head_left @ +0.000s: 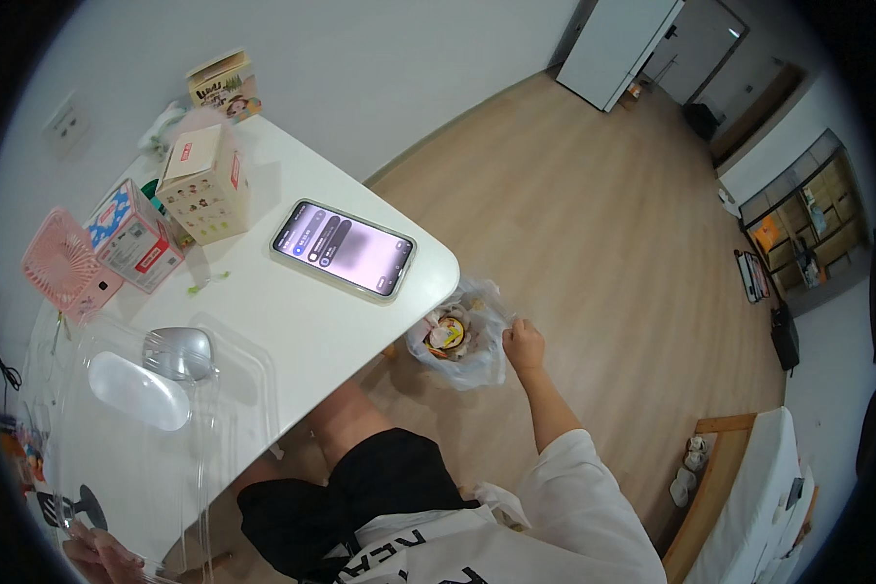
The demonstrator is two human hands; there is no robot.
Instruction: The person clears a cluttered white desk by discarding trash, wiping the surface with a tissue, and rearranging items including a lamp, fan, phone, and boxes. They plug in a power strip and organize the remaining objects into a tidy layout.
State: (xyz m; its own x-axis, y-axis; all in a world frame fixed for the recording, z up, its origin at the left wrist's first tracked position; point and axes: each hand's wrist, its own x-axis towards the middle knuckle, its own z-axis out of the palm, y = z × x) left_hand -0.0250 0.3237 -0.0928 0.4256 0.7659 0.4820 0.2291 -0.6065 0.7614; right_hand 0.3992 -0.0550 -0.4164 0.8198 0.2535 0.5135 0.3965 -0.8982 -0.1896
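Observation:
At the lower left, my left hand (106,556) grips a clear plastic container (203,467) by its near end, above the white table. Through the clear plastic show a white oval object (139,394) and a silver rounded one (181,352); what they are is hard to tell. Past the table's right edge, my right hand (524,344) pinches the rim of a translucent plastic bag (485,358). The bag hangs or stands with its mouth spread, and inside lie crumpled wrappers and a round item with a yellow label (447,333).
On the white table (321,343) are a lit smartphone (343,250), a cream cardboard box (206,190), a pink box (137,241), a pink fan (69,266) and another printed box (226,87). A wood-framed bed (730,496) stands at the lower right.

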